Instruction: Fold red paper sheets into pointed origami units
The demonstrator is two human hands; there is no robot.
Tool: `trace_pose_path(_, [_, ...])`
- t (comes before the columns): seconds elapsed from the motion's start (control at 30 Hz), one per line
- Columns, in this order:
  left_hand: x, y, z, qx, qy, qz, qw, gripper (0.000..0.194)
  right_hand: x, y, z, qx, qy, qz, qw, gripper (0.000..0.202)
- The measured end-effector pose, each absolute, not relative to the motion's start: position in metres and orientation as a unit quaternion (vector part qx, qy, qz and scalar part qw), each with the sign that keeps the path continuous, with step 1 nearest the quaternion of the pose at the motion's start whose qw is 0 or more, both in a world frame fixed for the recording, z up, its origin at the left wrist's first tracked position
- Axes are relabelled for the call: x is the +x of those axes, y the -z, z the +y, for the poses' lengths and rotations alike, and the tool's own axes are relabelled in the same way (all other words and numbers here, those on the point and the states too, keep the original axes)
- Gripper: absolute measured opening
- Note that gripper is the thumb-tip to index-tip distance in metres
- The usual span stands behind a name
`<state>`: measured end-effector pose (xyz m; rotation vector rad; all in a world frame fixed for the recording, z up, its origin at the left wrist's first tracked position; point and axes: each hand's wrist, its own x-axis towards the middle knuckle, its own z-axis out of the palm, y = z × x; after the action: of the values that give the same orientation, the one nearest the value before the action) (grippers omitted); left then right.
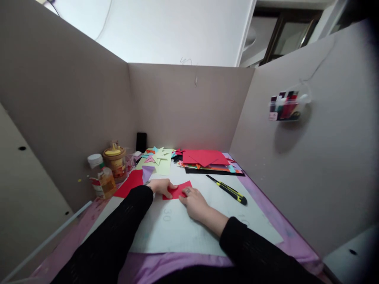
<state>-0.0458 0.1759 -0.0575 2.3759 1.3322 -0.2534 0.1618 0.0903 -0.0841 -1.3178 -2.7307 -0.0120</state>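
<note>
A small red paper piece (179, 191) lies on the white sheet (189, 232) in the middle of the table. My left hand (161, 187) touches its left end, with thumb and fingers on the paper. At its right end my right hand (194, 202) presses on the paper with bent fingers; a ring shows on one finger. Both hands hold the piece down between them. A larger red sheet (130, 184) lies to the left, with a purple paper piece (147, 172) by it. The black and yellow utility knife (229, 191) rests to the right of my right hand.
Behind are a stack of red paper (204, 157), black sheets (213, 171) and folded paper stars (160, 156). On the left stand a glue bottle (103, 181), a brown jar (116, 163) and a black phone (141, 142). Grey panels (189, 106) enclose the table.
</note>
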Motion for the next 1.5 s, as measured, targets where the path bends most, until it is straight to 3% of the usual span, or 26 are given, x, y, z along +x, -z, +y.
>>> trace_pose_path(0.17, [-0.050, 0.056, 0.173, 0.857, 0.094, 0.467, 0.197, 0.073, 0.199, 0.083, 0.091, -0.478, 0.005, -0.878, 0.027, 0.037])
trace_pose_path(0.5, [-0.050, 0.078, 0.132, 0.856, -0.037, 0.498, 0.134, 0.060, 0.197, 0.064, 0.093, -0.509, 0.000, -0.859, 0.057, 0.027])
trace_pose_path(0.63, [-0.055, 0.079, 0.132, 0.858, -0.068, 0.482, 0.162, 0.063, 0.161, 0.068, 0.086, -0.447, -0.030, -0.891, 0.079, 0.039])
trace_pose_path(0.7, [-0.060, 0.077, 0.135, 0.863, -0.077, 0.462, 0.191, 0.067, 0.148, 0.074, 0.082, -0.405, -0.086, -0.908, 0.063, 0.056])
trace_pose_path(0.8, [-0.068, 0.072, 0.139, 0.871, -0.082, 0.427, 0.230, 0.069, 0.145, 0.081, 0.079, -0.392, -0.159, -0.905, 0.049, 0.065])
trace_pose_path(1.03, [-0.071, 0.063, 0.146, 0.865, -0.059, 0.371, 0.334, 0.068, 0.158, 0.087, 0.085, -0.428, -0.199, -0.879, 0.065, 0.060])
trace_pose_path(1.27, [-0.066, 0.063, 0.145, 0.851, -0.053, 0.392, 0.346, 0.063, 0.173, 0.087, 0.088, -0.480, -0.140, -0.864, 0.059, 0.044])
trace_pose_path(1.5, [-0.072, 0.068, 0.132, 0.837, -0.106, 0.419, 0.336, 0.051, 0.207, 0.068, 0.102, -0.536, -0.195, -0.820, 0.049, 0.032])
